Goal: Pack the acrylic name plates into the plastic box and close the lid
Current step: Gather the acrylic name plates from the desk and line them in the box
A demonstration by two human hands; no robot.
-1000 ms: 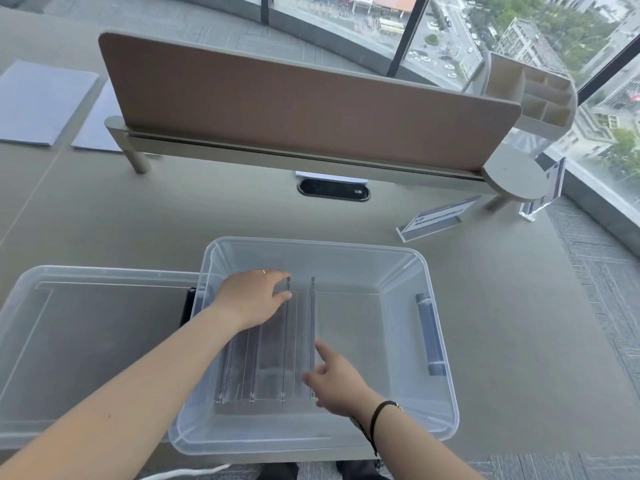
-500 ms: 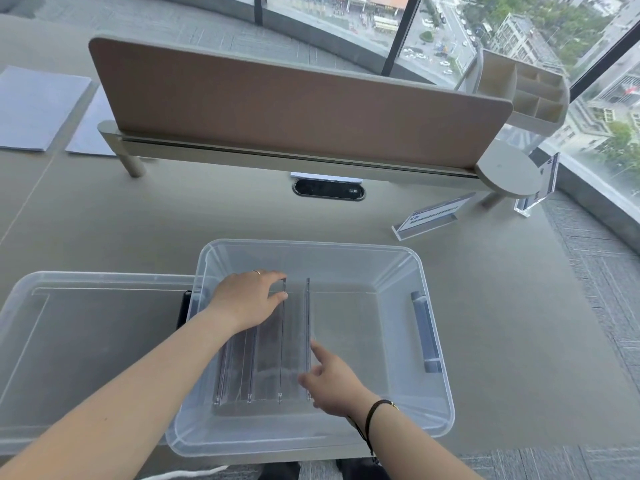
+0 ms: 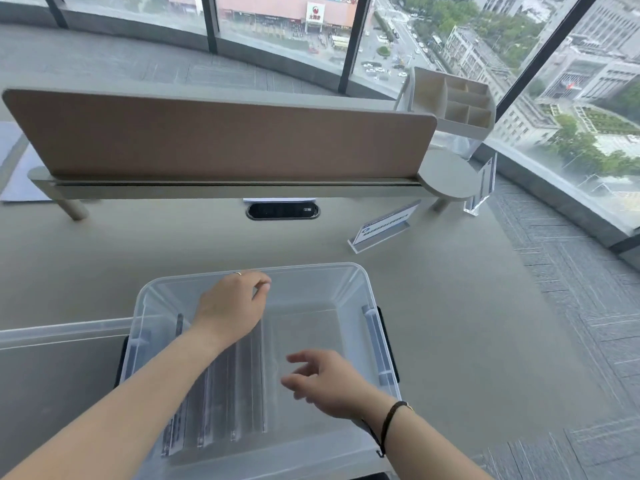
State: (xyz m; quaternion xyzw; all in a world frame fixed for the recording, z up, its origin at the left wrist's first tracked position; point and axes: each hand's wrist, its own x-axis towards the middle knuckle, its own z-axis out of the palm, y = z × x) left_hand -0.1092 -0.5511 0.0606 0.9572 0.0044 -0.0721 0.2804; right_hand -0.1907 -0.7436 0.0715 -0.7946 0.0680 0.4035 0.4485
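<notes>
A clear plastic box (image 3: 360,282) stands on the desk in front of me. Several acrylic name plates (image 3: 239,393) stand side by side in its left half. My left hand (image 3: 232,306) hovers above their far ends, fingers loosely curled, holding nothing. My right hand (image 3: 325,382) is raised over the box's bare right half, fingers spread and apart from the plates. The clear lid (image 3: 59,368) lies flat to the left of the box. Another name plate with a blue label (image 3: 384,226) lies on the desk beyond the box, and one more (image 3: 481,188) stands at the far right.
A brown desk divider (image 3: 221,140) runs across the back, with a round end shelf (image 3: 446,174) and a white organiser (image 3: 453,102) at its right. A black cable port (image 3: 282,211) sits below it. The desk edge drops to carpet on the right.
Both hands have lifted off the plates: the left rose toward the box's far wall, the right moved up and right. The head tilted up, so the box sits lower in view.
</notes>
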